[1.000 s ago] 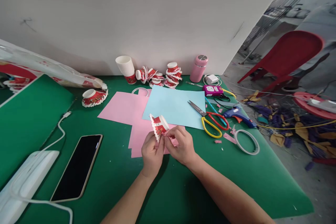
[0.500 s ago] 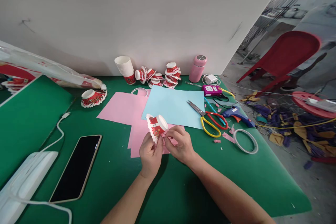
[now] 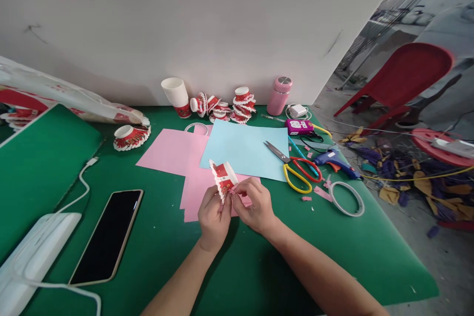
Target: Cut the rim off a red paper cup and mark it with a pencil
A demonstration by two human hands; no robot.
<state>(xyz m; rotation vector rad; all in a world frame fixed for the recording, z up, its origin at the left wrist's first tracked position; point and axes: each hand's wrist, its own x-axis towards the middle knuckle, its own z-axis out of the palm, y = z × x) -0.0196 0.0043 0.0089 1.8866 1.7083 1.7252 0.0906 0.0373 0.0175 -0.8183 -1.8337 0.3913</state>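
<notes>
My left hand (image 3: 215, 217) is closed on a red and white paper cup (image 3: 224, 177) with a pleated, scalloped rim, tilted on its side with its white base to the right. Against the cup's lower side, my right hand (image 3: 255, 205) pinches a tiny pink piece (image 3: 232, 190), mostly hidden by the fingertips. Beneath the cup lie pink paper sheets (image 3: 192, 197) and a light blue sheet (image 3: 244, 145). Scissors (image 3: 296, 165) with red and yellow handles rest right of my hands, partly on the blue sheet.
Along the wall stand stacked paper cups (image 3: 176, 94), several pleated cups (image 3: 242, 103) and a pink flask (image 3: 279, 96). At right are a blue glue gun (image 3: 336, 163) and a tape roll (image 3: 346, 199). A phone (image 3: 107, 237) and a white power strip (image 3: 40, 256) lie at left.
The cup has turned slightly, so its pleated rim shows more edge-on. Both hands stay in nearly the same place and keep their grip.
</notes>
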